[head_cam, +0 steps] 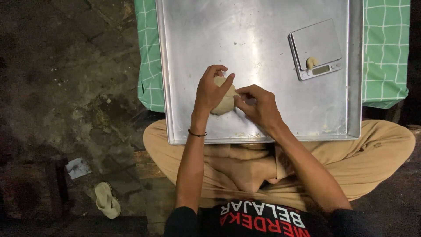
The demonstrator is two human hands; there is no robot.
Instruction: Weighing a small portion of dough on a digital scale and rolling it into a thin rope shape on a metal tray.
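Cupping a pale ball of dough [224,102] near the middle of the frame, the left hand [211,91] curls its grip over the top and left side, while the right hand [258,106] pinches the dough's right edge with closed fingertips. The dough rests on a large metal tray [258,35] laid over a green checked cloth [386,48]. A small silver scale [316,49] with a dough scrap [311,62] on it sits at the tray's upper right.

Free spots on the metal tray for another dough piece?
Bare on the large silver metal tray: the far-left stretch, and the near-right corner below the small grey digital scale. Crowded mid-near, where left hand and right hand hold the pale dough ball.
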